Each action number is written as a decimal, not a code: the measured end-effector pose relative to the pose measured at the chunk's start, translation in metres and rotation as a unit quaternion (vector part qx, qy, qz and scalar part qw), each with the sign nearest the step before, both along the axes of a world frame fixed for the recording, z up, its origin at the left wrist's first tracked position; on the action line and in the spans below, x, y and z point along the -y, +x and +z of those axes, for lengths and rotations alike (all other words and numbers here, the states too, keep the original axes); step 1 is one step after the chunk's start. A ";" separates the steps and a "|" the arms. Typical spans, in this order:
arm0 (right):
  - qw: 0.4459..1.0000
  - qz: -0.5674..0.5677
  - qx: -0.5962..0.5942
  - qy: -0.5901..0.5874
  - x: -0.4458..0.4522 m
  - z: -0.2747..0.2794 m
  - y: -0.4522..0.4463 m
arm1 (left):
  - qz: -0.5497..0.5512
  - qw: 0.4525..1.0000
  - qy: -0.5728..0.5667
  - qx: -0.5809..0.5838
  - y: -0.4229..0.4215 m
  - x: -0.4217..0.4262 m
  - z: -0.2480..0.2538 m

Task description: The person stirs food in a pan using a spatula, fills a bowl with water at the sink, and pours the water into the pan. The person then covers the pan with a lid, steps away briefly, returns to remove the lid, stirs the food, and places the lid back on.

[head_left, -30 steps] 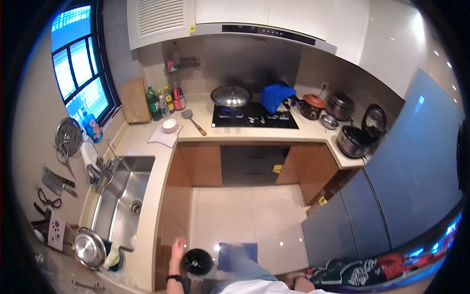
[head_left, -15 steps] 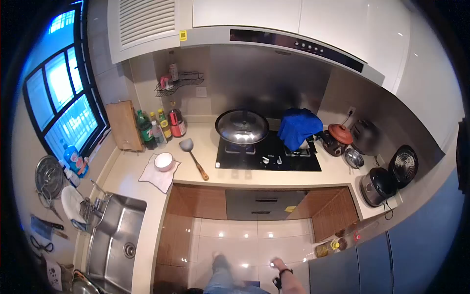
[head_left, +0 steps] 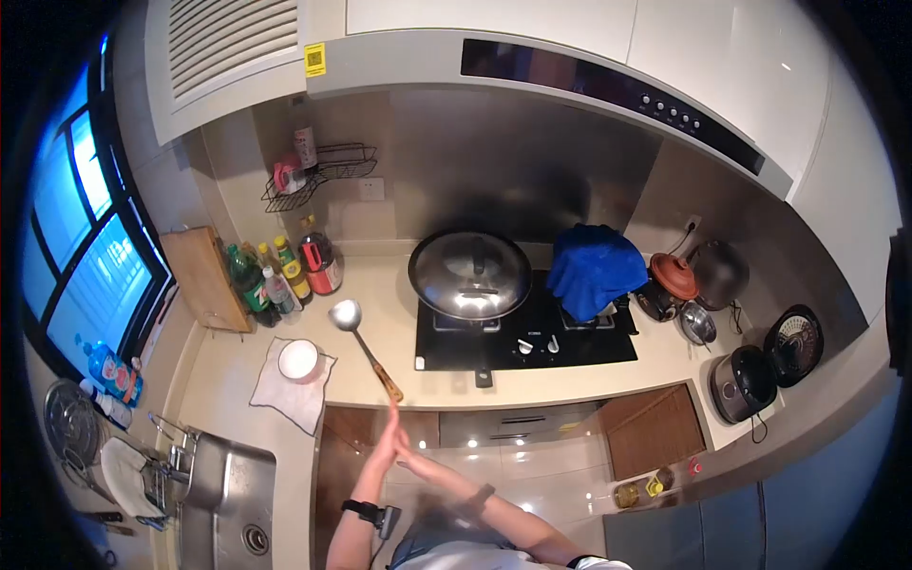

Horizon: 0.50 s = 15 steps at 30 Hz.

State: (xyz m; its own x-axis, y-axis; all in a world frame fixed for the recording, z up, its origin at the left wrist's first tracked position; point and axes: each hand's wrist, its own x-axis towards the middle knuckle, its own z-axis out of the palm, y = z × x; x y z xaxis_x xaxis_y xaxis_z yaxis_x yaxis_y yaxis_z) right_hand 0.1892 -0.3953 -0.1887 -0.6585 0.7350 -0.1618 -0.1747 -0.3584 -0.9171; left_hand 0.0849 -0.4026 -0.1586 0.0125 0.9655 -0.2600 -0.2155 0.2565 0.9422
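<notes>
My left hand point(head_left: 387, 439) is raised at the counter's front edge, fingers stretched out and pointing away from me. A dark band with a small device sits on its wrist. My right hand point(head_left: 410, 456) meets it from the right, palm towards it, its fingers partly hidden behind the left. I see nothing held between them. Just beyond my left fingertips lies the wooden-ended handle of a metal ladle point(head_left: 346, 315), resting on the counter point(head_left: 380, 302). A white bowl point(head_left: 299, 360) stands on a pale cloth point(head_left: 287, 403) to the left.
A lidded wok point(head_left: 470, 275) and a blue cloth point(head_left: 597, 271) are on the black hob point(head_left: 579, 353). Bottles point(head_left: 249, 285) stand by a cutting board point(head_left: 207, 280). The sink point(head_left: 214, 475) is at left; an open rice cooker point(head_left: 743, 383) at right.
Both hands are now up together at the counter edge; before, one hand hung low over the floor. The view has shifted and come closer to the counter.
</notes>
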 end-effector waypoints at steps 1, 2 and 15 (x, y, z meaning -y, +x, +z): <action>0.996 -0.063 -0.047 -0.041 -0.005 0.000 -0.009 | -0.024 1.000 -0.001 0.019 0.014 -0.014 0.021; 0.994 -0.091 -0.053 -0.032 -0.020 0.009 -0.012 | -0.068 0.993 0.093 0.006 0.021 -0.028 0.025; 0.874 0.395 0.175 0.222 -0.061 -0.008 0.041 | -0.113 0.980 -0.126 -0.104 -0.082 -0.038 -0.119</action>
